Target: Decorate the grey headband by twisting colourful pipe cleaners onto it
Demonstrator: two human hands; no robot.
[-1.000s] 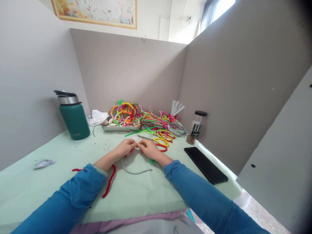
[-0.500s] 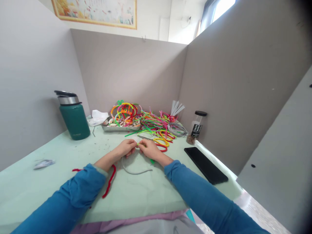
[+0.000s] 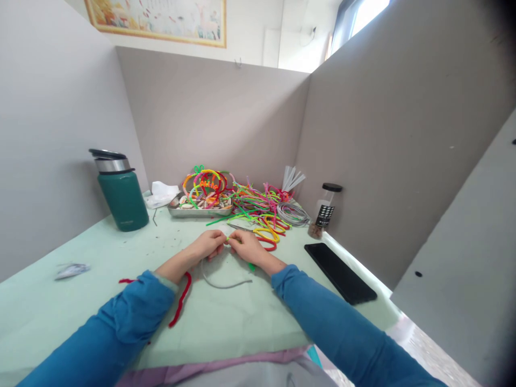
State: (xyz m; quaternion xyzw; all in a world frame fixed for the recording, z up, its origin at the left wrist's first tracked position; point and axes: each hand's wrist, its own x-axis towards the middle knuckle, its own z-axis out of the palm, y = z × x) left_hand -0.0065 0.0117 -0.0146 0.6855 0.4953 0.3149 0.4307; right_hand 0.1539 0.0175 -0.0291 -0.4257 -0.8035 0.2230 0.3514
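My left hand (image 3: 209,245) and my right hand (image 3: 245,246) meet fingertip to fingertip over the middle of the table, both pinched closed. Between them shows a small yellow-green piece (image 3: 228,238), mostly hidden by the fingers. A grey wire (image 3: 223,287) curves down from beneath my left hand onto the cloth. Under my right wrist a bit of green (image 3: 252,266) peeks out. Scissors with yellow and red handles (image 3: 268,235) lie just beyond my right hand. Near my left forearm is a red fuzzy stem (image 3: 181,301).
A metal tray (image 3: 199,213) holds colourful hoops, beside heaped fuzzy stems (image 3: 258,199) and coiled grey wire (image 3: 293,215). A green bottle (image 3: 123,199) stands left; a clear jar (image 3: 324,209) and black phone (image 3: 341,273) are right. Grey partitions (image 3: 217,113) surround the table (image 3: 242,328).
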